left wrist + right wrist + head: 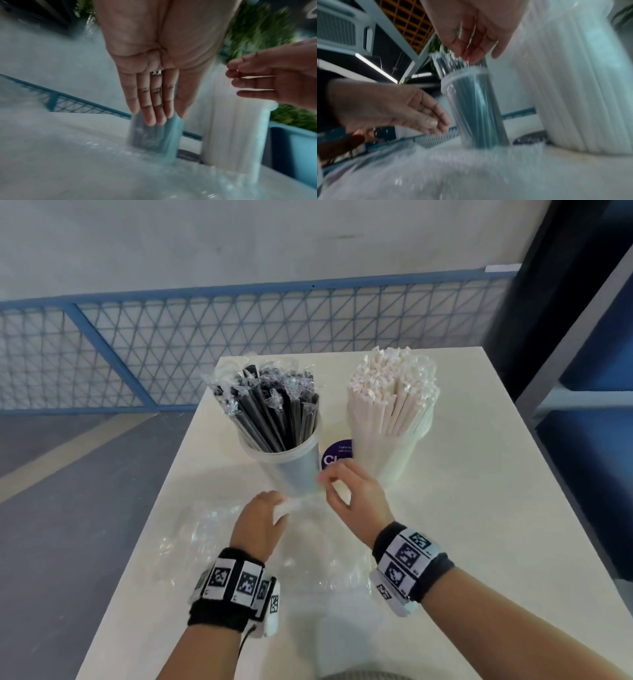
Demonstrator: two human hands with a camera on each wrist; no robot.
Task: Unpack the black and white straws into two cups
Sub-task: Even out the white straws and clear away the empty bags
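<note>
Black straws [274, 412] in clear wrappers stand in a clear cup [291, 470] at the middle of the white table [479, 508]. To its right, white straws [394, 392] fill a white cup [394, 453]. My left hand [263, 515] hovers just in front of the clear cup [154, 136], its fingers [154, 108] straight and holding nothing. My right hand [342, 487] is at the clear cup's right side, fingers [471, 51] loosely curled, with nothing visible in them. The wrist views are blurred.
An empty clear plastic bag [212, 542] lies crumpled on the table under both wrists. A purple round sticker [337, 455] lies between the cups. A blue mesh railing [171, 344] runs behind the table, and blue shelving [582, 440] stands to the right.
</note>
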